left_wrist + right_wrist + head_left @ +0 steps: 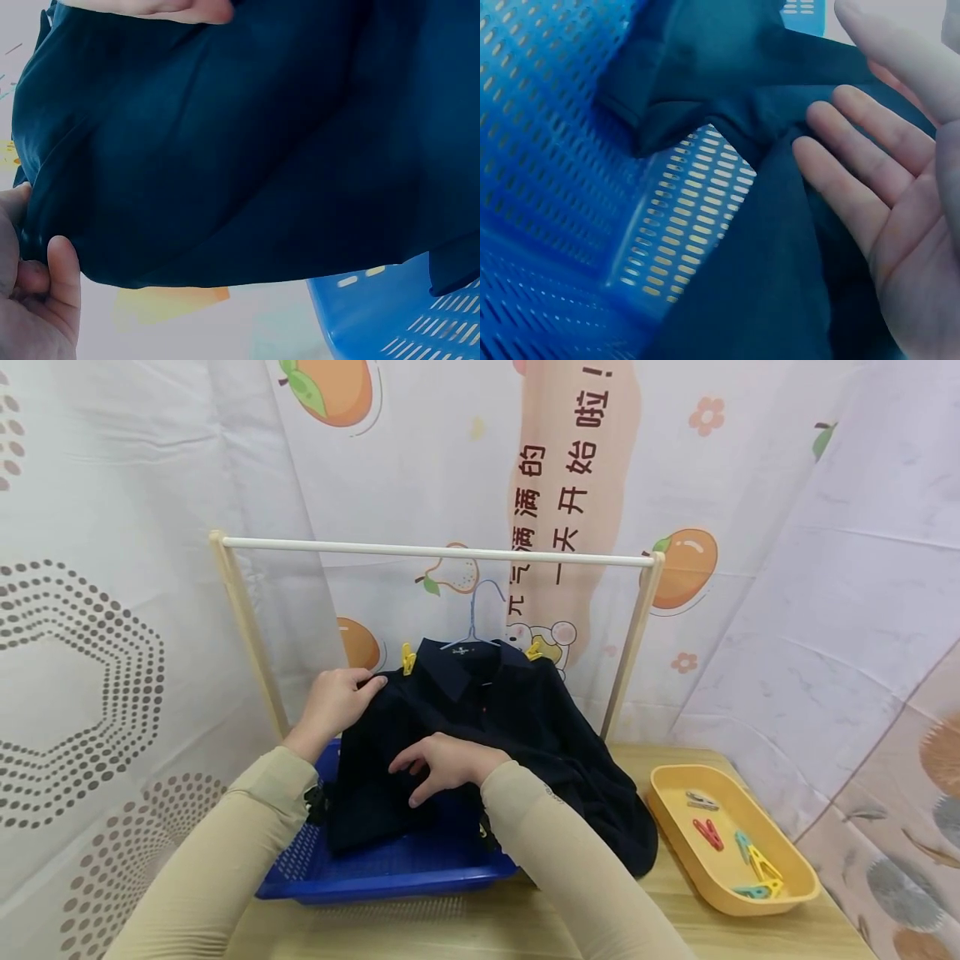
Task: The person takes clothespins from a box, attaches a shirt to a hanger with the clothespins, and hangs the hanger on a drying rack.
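Observation:
A dark navy collared shirt (480,718) is on a blue wire hanger (472,631), its lower part draped over a blue basket (390,885). Yellow clothespins (408,658) sit at both shoulders beside the collar. At the shoulder on the left side, my left hand (337,697) pinches the cloth between thumb and fingers. My right hand (446,764) is in front of the shirt's body, fingers loosely bent and apart from the thumb. In the right wrist view, its fingertips (817,154) overlap the dark cloth, and nothing is gripped.
A wooden rack with a white rail (435,552) stands behind the shirt; the hanger's hook shows below the rail. On the wooden table (525,918), a yellow tray (667,827) at the right holds several clothespins. Patterned curtains (112,527) surround the table.

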{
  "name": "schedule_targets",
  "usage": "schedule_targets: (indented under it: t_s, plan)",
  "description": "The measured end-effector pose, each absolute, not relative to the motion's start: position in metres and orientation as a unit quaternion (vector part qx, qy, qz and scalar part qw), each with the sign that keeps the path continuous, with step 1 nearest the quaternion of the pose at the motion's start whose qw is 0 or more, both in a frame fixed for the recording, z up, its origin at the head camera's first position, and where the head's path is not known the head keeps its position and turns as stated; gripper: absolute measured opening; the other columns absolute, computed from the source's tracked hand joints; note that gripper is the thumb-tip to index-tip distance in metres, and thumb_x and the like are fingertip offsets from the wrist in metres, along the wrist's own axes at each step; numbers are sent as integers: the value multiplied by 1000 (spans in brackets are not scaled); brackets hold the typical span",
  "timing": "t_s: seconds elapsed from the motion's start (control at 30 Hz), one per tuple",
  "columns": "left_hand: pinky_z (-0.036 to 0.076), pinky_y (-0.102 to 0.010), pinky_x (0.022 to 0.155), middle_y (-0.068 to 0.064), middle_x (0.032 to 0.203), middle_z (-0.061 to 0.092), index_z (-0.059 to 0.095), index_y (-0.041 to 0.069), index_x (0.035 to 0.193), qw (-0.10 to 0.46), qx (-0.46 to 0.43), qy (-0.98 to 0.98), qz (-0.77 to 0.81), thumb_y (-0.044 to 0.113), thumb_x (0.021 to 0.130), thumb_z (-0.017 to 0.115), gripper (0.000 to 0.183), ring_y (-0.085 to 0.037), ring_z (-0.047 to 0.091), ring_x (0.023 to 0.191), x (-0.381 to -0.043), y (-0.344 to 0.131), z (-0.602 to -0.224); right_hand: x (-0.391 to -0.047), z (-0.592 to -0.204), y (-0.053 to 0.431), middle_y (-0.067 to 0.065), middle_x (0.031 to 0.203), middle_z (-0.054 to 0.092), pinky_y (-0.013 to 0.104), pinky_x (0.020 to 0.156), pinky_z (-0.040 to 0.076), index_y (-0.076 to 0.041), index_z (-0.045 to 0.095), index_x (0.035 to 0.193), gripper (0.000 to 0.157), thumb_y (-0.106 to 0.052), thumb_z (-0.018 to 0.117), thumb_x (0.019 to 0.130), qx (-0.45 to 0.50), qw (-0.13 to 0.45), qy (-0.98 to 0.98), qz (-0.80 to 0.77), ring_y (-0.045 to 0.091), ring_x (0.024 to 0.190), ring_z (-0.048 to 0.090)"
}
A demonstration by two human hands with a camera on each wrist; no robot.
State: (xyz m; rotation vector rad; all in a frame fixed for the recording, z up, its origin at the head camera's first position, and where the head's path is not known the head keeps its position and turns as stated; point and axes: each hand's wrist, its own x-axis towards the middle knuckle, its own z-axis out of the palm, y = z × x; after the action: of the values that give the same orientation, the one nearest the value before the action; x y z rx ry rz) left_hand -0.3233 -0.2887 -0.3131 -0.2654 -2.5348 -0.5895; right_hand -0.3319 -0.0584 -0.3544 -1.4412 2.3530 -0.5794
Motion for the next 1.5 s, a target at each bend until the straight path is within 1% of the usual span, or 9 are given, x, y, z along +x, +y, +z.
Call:
schedule_targets:
  t_s: [0.17,0.23,0.4,0.7,0.97,1.13,1.33,1.43,1.5]
  plan:
    - [46,-44,66,-3,59,58,76,6,95,261,-99,-935,-218,31,103,63,29,-26,60,65,-324,-288,-315,-332,-363,-61,-4,133,64,23,95,48,-18,66,136,57,-23,88,84,-489,165,834,-196,12,119,59]
    - [44,-42,64,-1,56,53,74,7,89,262,-99,-934,-220,31,103,63,30,-25,57,62,-325,-289,-317,-332,-366,-62,-3,134,65,24,96,47,-18,66,136,57,-24,88,83,-490,167,834,-192,11,119,59]
    - [38,-37,59,2,52,39,63,11,73,266,-98,-932,-224,30,103,64,35,-22,49,56,-325,-290,-320,-333,-376,-64,-9,130,65,22,95,48,-20,67,134,57,-25,89,82,-495,169,834,-178,7,116,60]
    - [37,-37,57,2,52,38,57,14,68,269,-106,-929,-229,30,103,64,39,-21,45,53,-325,-291,-326,-332,-396,-66,-7,128,65,21,87,50,-23,68,133,56,-24,90,81,-490,178,840,-150,9,114,60]
    - [35,-36,56,3,53,33,47,15,62,271,-106,-928,-232,29,102,65,46,-20,40,50,-327,-291,-333,-333,-407,-67,-7,127,65,22,92,49,-23,67,133,55,-22,89,82,-488,176,846,-123,6,114,59]
    - [35,-36,57,4,52,34,51,14,64,269,-105,-928,-238,29,102,65,43,-19,41,51,-328,-291,-337,-333,-411,-68,-7,125,66,22,92,49,-23,68,131,52,-21,88,83,-491,175,847,-105,6,113,59]
    - [34,-35,55,4,52,31,48,14,63,255,-97,-932,-239,29,103,64,46,-20,38,49,-326,-291,-340,-332,-415,-72,-6,125,66,21,91,48,-22,68,131,50,-19,87,85,-500,181,843,-81,5,113,59]
    - [34,-36,56,4,52,32,51,14,64,243,-92,-936,-237,31,104,62,44,-19,39,50,-326,-291,-341,-332,-417,-73,-7,125,66,20,91,48,-22,69,131,49,-19,86,85,-493,187,846,-79,3,113,59]
    - [35,-36,57,4,52,35,56,14,67,239,-89,-938,-234,31,104,62,41,-19,42,51,-327,-291,-342,-332,-418,-74,-7,124,66,20,91,48,-22,69,131,49,-18,86,85,-490,191,847,-80,3,111,59]
